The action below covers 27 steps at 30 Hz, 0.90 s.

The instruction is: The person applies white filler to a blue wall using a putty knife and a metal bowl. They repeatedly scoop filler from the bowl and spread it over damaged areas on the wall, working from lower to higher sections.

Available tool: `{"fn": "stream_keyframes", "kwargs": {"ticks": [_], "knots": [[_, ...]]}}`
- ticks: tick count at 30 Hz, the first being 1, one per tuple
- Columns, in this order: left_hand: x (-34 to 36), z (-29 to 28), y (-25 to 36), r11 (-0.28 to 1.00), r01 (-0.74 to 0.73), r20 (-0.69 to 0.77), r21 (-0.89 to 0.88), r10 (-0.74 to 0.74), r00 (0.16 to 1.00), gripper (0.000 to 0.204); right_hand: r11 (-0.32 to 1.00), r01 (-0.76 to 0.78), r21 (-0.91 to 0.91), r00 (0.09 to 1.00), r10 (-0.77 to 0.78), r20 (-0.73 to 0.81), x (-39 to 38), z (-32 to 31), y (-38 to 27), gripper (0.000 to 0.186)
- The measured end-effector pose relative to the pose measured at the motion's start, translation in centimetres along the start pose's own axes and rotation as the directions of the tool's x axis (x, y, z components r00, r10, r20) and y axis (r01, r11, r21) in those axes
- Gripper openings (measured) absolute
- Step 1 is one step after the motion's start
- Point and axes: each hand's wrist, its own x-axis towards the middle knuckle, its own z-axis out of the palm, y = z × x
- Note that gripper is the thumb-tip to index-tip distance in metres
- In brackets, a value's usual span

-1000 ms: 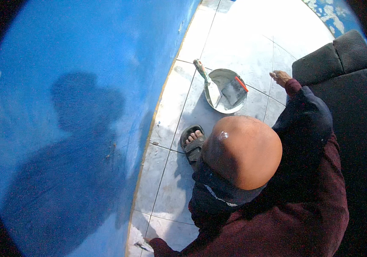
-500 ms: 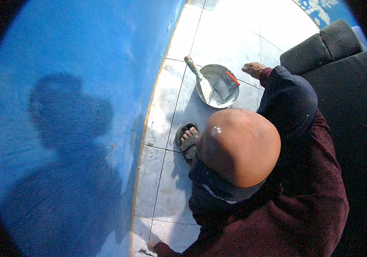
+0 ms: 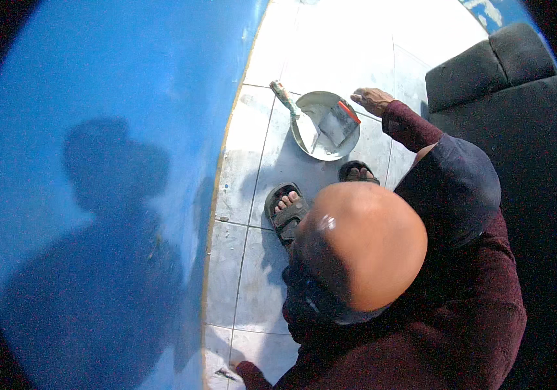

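Observation:
A round, shallow metal pan point(image 3: 303, 144) stands on the tiled floor, its inside smeared with white. A putty knife point(image 3: 305, 130) with a worn, stained handle leans in it, handle past the far left rim. Beside it inside the pan lies a flat grey scraper point(image 3: 338, 127) with a red edge strip. My right hand point(image 3: 372, 101) is just off the pan's far right rim, fingers stretched toward it, with nothing seen in them. Low by the wall's foot, only a sliver of my left hand point(image 3: 237, 366) shows past the sleeve. Its fingers are hidden; a pale crumpled thing point(image 3: 226, 374) lies next to it.
A blue wall point(image 3: 116, 71) rises along the left, bearing my shadow. My bent knee point(image 3: 363, 247) and sandalled feet point(image 3: 286, 211) take up the middle, close to the pan. A dark padded seat point(image 3: 470, 84) stands at the right. Strong sunlight whitens the far tiles point(image 3: 350, 39).
My right hand has moved left, closer to the pan's rim, and more of its sleeve shows. My knees have parted, baring the second sandal. The view has shifted a little.

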Motion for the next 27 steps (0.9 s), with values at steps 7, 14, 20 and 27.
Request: {"fn": "stream_keyframes", "kwargs": {"ticks": [7,14,20,27], "knots": [[-3.2,0.4,1.8,0.999,-0.033,0.028,0.022,0.032,0.999,0.062,0.913,0.003,0.408,0.999,0.012,-0.035,-1.1,6.3,7.5,0.062],[-1.7,-0.7,1.1,0.999,-0.043,0.001,0.011,0.043,0.999,0.059,0.815,-0.389,0.429,0.918,0.303,0.257,-0.4,4.3,6.6,0.070],[0.1,-0.3,0.5,0.995,-0.102,0.041,-0.006,0.102,0.994,0.057,0.755,-0.508,0.414,0.860,0.416,0.296,2.4,5.5,8.9,0.074],[0.7,-1.4,-0.8,0.995,-0.097,0.038,0.023,0.096,0.995,0.054,0.742,-0.474,0.475,0.880,0.372,0.296,-1.3,5.1,4.9,0.070]]}}
